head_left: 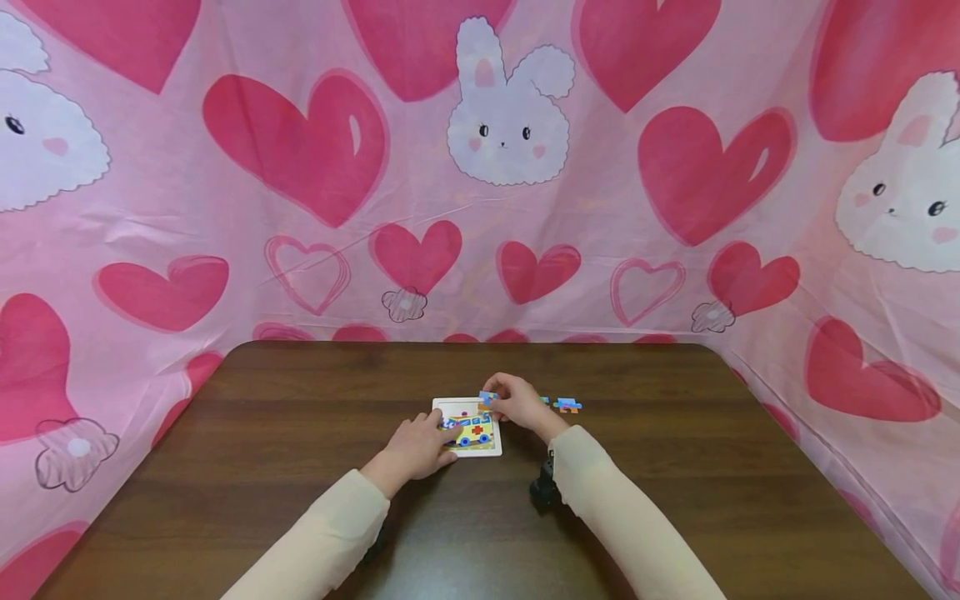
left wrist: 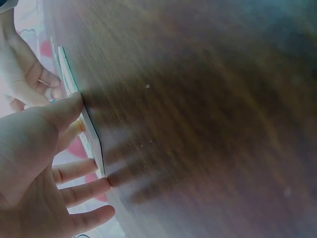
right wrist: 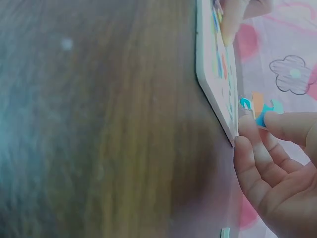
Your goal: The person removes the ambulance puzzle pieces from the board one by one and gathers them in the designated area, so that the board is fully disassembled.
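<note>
A pink cloth (head_left: 420,200) with hearts and rabbits hangs beyond the tray, and a brown wooden table (head_left: 300,500) lies under it. Two cream sleeves (head_left: 630,508) reach in from the near side of the tray, a black device (head_left: 546,490) under the right one. The left hand (head_left: 414,446) rests on the tray's left side, its fingers spread and nearly straight, touching the edge and picture. The right hand (head_left: 519,404) is at the tray's far right corner, thumb and fingertips pinching a puzzle piece. The white tray (head_left: 469,454) lies flat, almost square to the person. Its yellow van (head_left: 480,431) has its long axis running left to right, wheels toward the near edge; the left end is partly covered. The held piece (head_left: 487,399) has its blue part away from the person and orange nearer; its long axis I cannot tell. Right of the tray, a loose piece (head_left: 567,405) lies lengthwise left to right, another (head_left: 544,402) partly hidden beside it.
</note>
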Action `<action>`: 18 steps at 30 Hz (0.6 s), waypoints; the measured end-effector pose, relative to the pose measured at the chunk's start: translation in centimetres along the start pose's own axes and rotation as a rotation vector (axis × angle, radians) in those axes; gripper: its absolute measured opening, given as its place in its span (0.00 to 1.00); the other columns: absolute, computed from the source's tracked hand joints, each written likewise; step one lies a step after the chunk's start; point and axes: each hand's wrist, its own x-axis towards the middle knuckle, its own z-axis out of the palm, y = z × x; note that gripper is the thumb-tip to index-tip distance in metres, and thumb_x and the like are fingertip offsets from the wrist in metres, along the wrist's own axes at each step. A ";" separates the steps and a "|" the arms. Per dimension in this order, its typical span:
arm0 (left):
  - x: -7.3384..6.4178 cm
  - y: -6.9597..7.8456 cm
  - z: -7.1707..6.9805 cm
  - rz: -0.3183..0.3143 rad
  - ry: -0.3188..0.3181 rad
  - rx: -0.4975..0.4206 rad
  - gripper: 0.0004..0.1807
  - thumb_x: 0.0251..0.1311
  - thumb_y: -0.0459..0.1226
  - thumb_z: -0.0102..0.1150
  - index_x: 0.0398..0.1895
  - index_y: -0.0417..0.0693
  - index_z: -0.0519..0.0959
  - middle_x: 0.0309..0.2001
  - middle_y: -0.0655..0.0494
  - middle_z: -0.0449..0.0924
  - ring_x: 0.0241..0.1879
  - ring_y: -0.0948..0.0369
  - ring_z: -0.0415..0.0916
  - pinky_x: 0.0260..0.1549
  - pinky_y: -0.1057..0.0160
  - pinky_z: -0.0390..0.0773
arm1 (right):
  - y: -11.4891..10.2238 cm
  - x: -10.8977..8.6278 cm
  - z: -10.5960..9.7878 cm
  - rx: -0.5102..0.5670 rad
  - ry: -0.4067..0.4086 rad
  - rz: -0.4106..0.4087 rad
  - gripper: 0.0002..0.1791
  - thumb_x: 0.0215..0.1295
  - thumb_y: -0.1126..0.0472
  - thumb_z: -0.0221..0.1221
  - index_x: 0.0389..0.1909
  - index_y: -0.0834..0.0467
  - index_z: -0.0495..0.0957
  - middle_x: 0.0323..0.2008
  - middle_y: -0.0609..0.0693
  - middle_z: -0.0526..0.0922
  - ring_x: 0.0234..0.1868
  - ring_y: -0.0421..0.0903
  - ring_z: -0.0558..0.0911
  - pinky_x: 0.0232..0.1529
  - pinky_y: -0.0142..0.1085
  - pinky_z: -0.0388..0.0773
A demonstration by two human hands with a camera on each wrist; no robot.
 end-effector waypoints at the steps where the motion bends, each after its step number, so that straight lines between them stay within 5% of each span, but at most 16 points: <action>1: 0.0 0.0 0.0 0.001 0.002 0.004 0.26 0.57 0.51 0.58 0.59 0.56 0.73 0.52 0.42 0.67 0.47 0.48 0.68 0.45 0.47 0.68 | 0.0 0.0 -0.1 0.011 0.002 0.001 0.08 0.59 0.71 0.58 0.39 0.60 0.74 0.22 0.53 0.73 0.21 0.48 0.79 0.24 0.37 0.75; 18: 0.1 0.0 0.3 0.000 0.010 0.025 0.27 0.56 0.52 0.58 0.59 0.57 0.73 0.50 0.44 0.67 0.43 0.51 0.67 0.42 0.49 0.69 | 0.5 -0.9 -3.6 0.093 0.079 0.006 0.10 0.59 0.72 0.58 0.42 0.63 0.76 0.26 0.55 0.75 0.23 0.48 0.78 0.29 0.40 0.78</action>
